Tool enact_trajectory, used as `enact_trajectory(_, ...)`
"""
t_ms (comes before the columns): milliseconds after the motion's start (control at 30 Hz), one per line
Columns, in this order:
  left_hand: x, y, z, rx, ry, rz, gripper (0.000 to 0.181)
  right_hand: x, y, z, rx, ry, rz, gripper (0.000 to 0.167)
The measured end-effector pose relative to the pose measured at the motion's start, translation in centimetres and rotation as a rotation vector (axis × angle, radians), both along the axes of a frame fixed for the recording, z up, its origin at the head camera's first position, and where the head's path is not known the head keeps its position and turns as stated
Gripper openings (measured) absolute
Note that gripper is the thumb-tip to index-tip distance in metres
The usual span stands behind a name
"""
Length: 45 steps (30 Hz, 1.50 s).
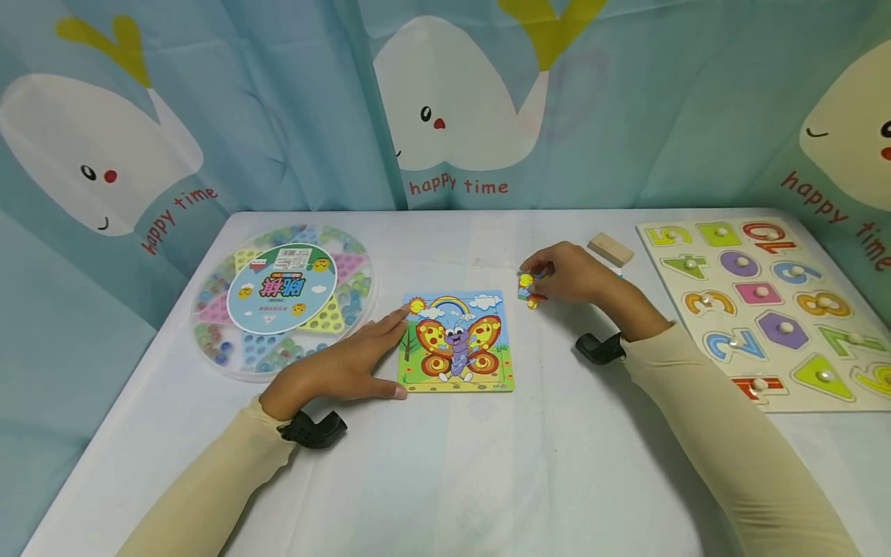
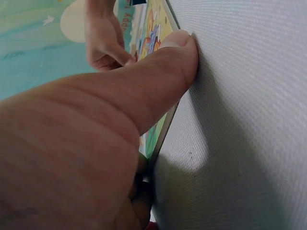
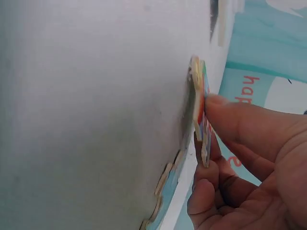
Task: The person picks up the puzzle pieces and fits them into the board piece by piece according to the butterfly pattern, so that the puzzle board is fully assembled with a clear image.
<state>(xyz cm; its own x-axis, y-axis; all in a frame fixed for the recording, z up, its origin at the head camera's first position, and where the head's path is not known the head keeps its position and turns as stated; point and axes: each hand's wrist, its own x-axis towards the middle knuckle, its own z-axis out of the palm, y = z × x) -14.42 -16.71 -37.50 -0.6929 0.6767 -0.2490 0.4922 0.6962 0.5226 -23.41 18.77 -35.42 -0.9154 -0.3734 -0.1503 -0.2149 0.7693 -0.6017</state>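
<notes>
Head view puts the puzzle [image 1: 455, 340], a square butterfly picture, at the middle of the tabletop [image 1: 459, 480], lying flat. The left hand [image 1: 348, 363] braces it, fingers extended along the left edge and thumb at the near left corner. That is probably a sound hold: light sideways pressure should stop the thin board sliding on the cloth without covering the picture.

Just to the puzzle's right, the right hand [image 1: 567, 271] pinches small pieces [image 1: 526, 288], well apart from the left. From the right wrist they look like two layers, pressed face to face between thumb and fingers. Thin wood held this way could shear apart, so an even squeeze across the middle seems best, with the cut edges left free. More blue pieces [image 3: 169, 201] with wavy edges lie near that hand, and the wrist should pass clear of them.

As for lettering, small marks in the puzzle's near right corner are too tiny to read. Left of it, the marble board [image 1: 326, 319] carries a round label [image 1: 281, 298] with large Chinese characters upside down and a barcode. Far right, the number board [image 1: 741, 318] shows numerals, 8 and 10 among them. Behind, the curtain [image 1: 292, 100] repeats "happy time" in red. The wooden block [image 1: 610, 249] bears no writing that shows.
</notes>
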Motion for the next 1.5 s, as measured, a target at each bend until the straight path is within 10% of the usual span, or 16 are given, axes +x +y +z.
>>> enact_trajectory(1500, 0.0, 0.0, 0.1, -0.002, 0.004, -0.004, 0.100, -0.1, -3.1, 1.2, -0.320, 0.003, 0.042, 0.024)
